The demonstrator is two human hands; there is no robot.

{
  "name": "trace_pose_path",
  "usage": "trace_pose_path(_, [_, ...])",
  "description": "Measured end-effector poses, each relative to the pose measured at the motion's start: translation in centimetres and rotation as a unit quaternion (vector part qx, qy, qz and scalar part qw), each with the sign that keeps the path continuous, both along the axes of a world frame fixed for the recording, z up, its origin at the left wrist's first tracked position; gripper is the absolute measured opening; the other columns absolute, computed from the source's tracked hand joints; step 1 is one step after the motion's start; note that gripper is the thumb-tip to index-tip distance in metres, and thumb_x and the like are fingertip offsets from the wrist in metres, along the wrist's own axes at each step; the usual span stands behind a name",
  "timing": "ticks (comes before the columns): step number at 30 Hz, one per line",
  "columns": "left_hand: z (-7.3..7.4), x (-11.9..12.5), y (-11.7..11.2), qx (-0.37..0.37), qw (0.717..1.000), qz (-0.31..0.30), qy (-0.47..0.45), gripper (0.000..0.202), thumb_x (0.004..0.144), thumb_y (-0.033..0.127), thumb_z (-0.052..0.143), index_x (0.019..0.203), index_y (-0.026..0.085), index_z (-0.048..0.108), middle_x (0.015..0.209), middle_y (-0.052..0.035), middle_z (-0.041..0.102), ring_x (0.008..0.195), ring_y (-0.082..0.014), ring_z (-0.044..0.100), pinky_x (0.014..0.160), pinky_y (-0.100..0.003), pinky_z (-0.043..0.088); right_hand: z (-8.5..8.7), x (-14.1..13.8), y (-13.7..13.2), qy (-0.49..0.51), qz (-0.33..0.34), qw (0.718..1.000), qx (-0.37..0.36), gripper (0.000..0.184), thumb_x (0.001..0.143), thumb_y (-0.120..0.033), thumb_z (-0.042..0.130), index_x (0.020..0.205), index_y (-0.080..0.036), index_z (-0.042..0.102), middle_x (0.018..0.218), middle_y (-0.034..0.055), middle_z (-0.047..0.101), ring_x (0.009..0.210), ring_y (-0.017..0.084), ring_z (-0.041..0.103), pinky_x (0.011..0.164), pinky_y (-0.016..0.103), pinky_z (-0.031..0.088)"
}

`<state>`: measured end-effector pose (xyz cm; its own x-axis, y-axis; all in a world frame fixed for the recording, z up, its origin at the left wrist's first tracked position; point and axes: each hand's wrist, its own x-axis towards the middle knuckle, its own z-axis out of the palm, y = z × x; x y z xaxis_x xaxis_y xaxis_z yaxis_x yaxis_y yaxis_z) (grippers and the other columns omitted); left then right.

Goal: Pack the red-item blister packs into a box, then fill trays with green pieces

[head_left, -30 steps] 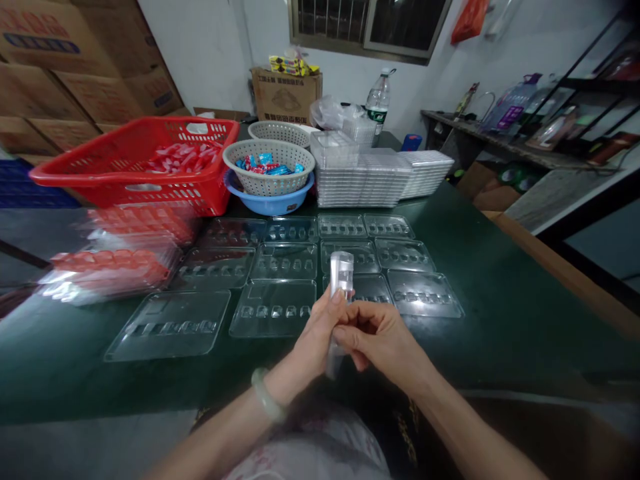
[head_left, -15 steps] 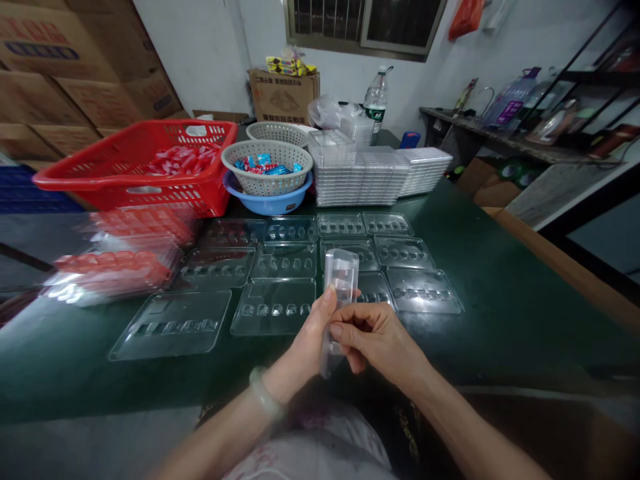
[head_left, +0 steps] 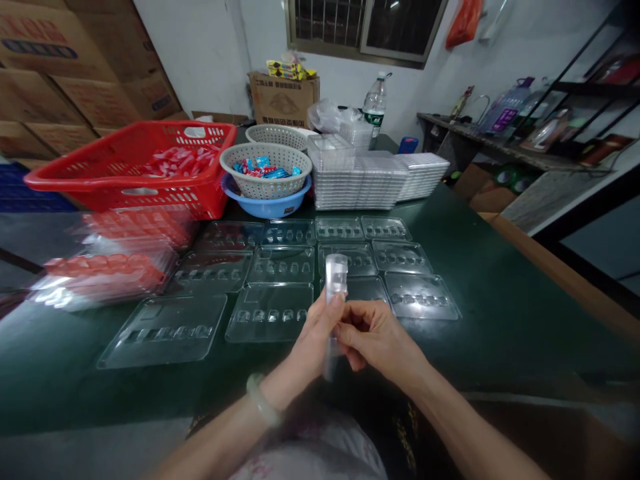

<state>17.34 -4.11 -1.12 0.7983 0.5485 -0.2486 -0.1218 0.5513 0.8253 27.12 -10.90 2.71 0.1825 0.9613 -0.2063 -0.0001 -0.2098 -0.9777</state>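
My left hand is clenched around a narrow clear plastic sleeve, which stands upright above my fist, held over the table. My right hand is curled beside it, its fingers against the sleeve. Just beyond, clear blister trays lie in rows on the green table. At the far edge sit a red basket, a colander of wrapped sweets in a blue basin, and stacked trays.

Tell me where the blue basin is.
In the head view, the blue basin sits far across the table, under a white colander, between the red basket and stacked clear trays.
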Motion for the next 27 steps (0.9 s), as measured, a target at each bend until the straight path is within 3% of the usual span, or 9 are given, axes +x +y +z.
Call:
trace_pose_path(3, [0.2, 0.5, 0.2, 0.056, 0.997, 0.061, 0.001, 0.061, 0.073, 0.047, 0.066, 0.124, 0.019, 0.047, 0.076, -0.0026, 0.064, 0.055, -0.0137, 0.060, 0.049, -0.022, 0.047, 0.3, 0.1, 0.3, -0.037, -0.023, 0.999, 0.029, 0.014, 0.078, -0.017, 0.050, 0.065, -0.016, 0.055, 0.052, -0.0063, 0.048, 0.039, 0.004, 0.041, 0.039, 0.016, 0.031])
trace_pose_path(6, [0.5, 0.9, 1.1, 0.020, 0.996, 0.081, 0.013, 0.055, 0.067, 0.047, 0.071, 0.111, 0.016, 0.058, 0.090, -0.0073, 0.064, 0.075, -0.0177, 0.062, 0.061, -0.023, 0.049, 1.0, 1.1, 0.2, -0.078, -0.051, 0.995, 0.048, 0.011, 0.074, -0.013, 0.052, 0.063, -0.017, 0.052, 0.052, -0.0067, 0.044, 0.043, 0.004, 0.038, 0.042, 0.016, 0.031])
trace_pose_path(10, [1.4, 0.8, 3.3, -0.070, 0.987, 0.121, 0.085, 0.057, 0.072, 0.055, 0.062, 0.114, 0.017, 0.056, 0.107, -0.0113, 0.063, 0.087, -0.0243, 0.062, 0.064, -0.030, 0.050, 2.6, 7.3, -0.7, -0.247, -0.136, 0.957, 0.072, 0.009, 0.077, -0.018, 0.052, 0.068, -0.018, 0.054, 0.054, -0.0056, 0.046, 0.044, 0.006, 0.039, 0.046, 0.019, 0.035])
trace_pose_path(12, [1.9, 0.4, 4.5, -0.070, 0.981, 0.154, 0.094, 0.063, 0.070, 0.055, 0.062, 0.122, 0.022, 0.051, 0.119, -0.0108, 0.058, 0.101, -0.0290, 0.058, 0.067, -0.034, 0.051, 2.8, 12.4, -1.0, -0.420, -0.189, 0.884, 0.080, 0.010, 0.081, -0.022, 0.050, 0.073, -0.018, 0.055, 0.057, -0.0031, 0.050, 0.049, 0.008, 0.046, 0.051, 0.021, 0.037])
trace_pose_path(14, [2.1, 0.2, 5.5, -0.050, 0.979, 0.169, 0.099, 0.072, 0.065, 0.057, 0.064, 0.127, 0.025, 0.047, 0.123, -0.0100, 0.057, 0.108, -0.0328, 0.055, 0.068, -0.036, 0.051, 2.0, 18.1, -1.0, -0.617, -0.211, 0.757, 0.045, 0.015, 0.085, -0.023, 0.044, 0.080, -0.017, 0.056, 0.069, 0.0019, 0.058, 0.060, 0.012, 0.054, 0.059, 0.023, 0.040])
trace_pose_path(17, [1.4, 0.0, 6.6, -0.023, 0.977, 0.185, 0.109, 0.088, 0.055, 0.057, 0.071, 0.132, 0.025, 0.043, 0.119, -0.0107, 0.059, 0.106, -0.0351, 0.056, 0.072, -0.039, 0.051, -0.7, 25.4, -0.6, -0.781, -0.105, 0.589, -0.181, 0.025, 0.089, -0.015, 0.033, 0.098, -0.016, 0.057, 0.095, 0.0101, 0.063, 0.073, 0.018, 0.063, 0.060, 0.025, 0.040])
trace_pose_path(20, [-0.1, 0.0, 7.5, -0.023, 0.976, 0.191, 0.103, 0.096, 0.048, 0.054, 0.076, 0.132, 0.022, 0.043, 0.112, -0.0122, 0.063, 0.101, -0.0369, 0.058, 0.074, -0.042, 0.052, -3.6, 29.8, 0.1, -0.782, -0.050, 0.570, -0.247, 0.028, 0.082, -0.001, 0.039, 0.098, -0.013, 0.059, 0.095, 0.0133, 0.064, 0.078, 0.020, 0.065, 0.061, 0.025, 0.041])
trace_pose_path(24, [-1.8, -0.1, 8.8, -0.043, 0.973, 0.199, 0.112, 0.098, 0.047, 0.048, 0.079, 0.134, 0.025, 0.041, 0.104, -0.0105, 0.067, 0.098, -0.0394, 0.059, 0.069, -0.045, 0.053, -5.6, 31.6, 2.0, -0.763, -0.023, 0.594, -0.255, 0.028, 0.080, 0.002, 0.041, 0.096, -0.012, 0.059, 0.097, 0.0154, 0.064, 0.086, 0.020, 0.065, 0.069, 0.025, 0.043])
trace_pose_path(27, [-2.4, -0.1, 9.5, -0.051, 0.973, 0.194, 0.117, 0.101, 0.047, 0.048, 0.079, 0.136, 0.026, 0.038, 0.103, -0.0103, 0.067, 0.095, -0.0392, 0.060, 0.067, -0.044, 0.053, -5.6, 31.8, 3.4, -0.743, -0.024, 0.623, -0.241, 0.026, 0.083, 0.000, 0.040, 0.096, -0.012, 0.059, 0.100, 0.0161, 0.063, 0.091, 0.019, 0.064, 0.074, 0.025, 0.043])
